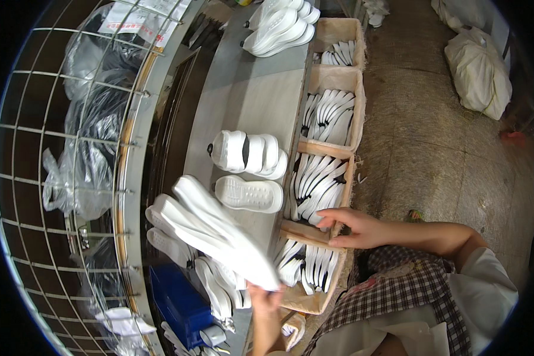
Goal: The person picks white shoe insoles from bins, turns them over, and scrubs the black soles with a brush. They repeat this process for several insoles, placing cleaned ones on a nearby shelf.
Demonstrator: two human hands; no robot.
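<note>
White shoe soles (219, 234), two or more together and smeared by motion, stick out up and to the left from my left hand (265, 295), which is closed on their near end. They pass over the bench, hiding part of it. My right hand (356, 228) reaches in from the right with thumb and fingers apart, holding nothing that I can see. It is at the rim of a pinkish bin (351, 172) filled with white soles that have dark parts. A single white sole (249, 194) lies on the bench, beside a small stack of white soles (255, 152).
The grey bench (252, 89) carries more stacked soles (282, 29) at its far end. Several bins line its right side. To the left are a blue box (178, 302), loose soles (213, 288) and a wire grid (83, 136) with plastic bags behind it. A white sack (479, 71) lies on the floor.
</note>
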